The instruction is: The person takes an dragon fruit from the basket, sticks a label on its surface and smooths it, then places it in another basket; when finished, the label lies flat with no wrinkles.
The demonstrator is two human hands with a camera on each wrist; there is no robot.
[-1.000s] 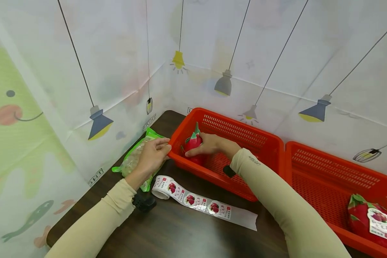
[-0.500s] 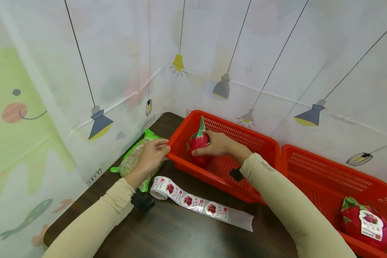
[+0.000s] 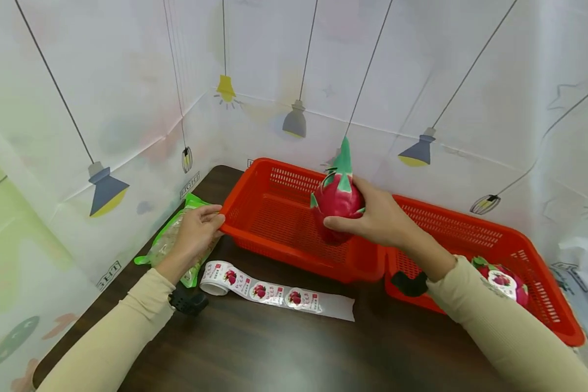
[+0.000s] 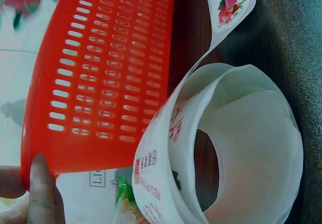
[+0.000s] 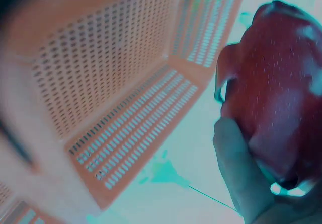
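My right hand (image 3: 379, 215) grips a red dragon fruit (image 3: 338, 198) with a long green leaf tip pointing up, held over the right part of the left red plastic basket (image 3: 274, 250). In the right wrist view, a finger (image 5: 236, 158) lies against the side of the dragon fruit (image 5: 282, 93), with the basket (image 5: 115, 58) beyond. At that basket's left corner, my left hand (image 3: 193, 231) pinches the rim between thumb and fingers, as the left wrist view shows where the fingers (image 4: 41, 194) meet the orange-red rim.
A sticker roll (image 3: 218, 277) trails its strip of dragon fruit labels across the dark table (image 3: 274, 348). Behind the left hand lies a green-edged clear bag (image 3: 169, 239). A second red basket (image 3: 470, 223) to the right holds a labelled dragon fruit (image 3: 519, 286), partly behind the right sleeve.
My right hand has lifted the dragon fruit up out of the left basket and to the right. My left hand keeps its hold on the rim. The head view has turned right.
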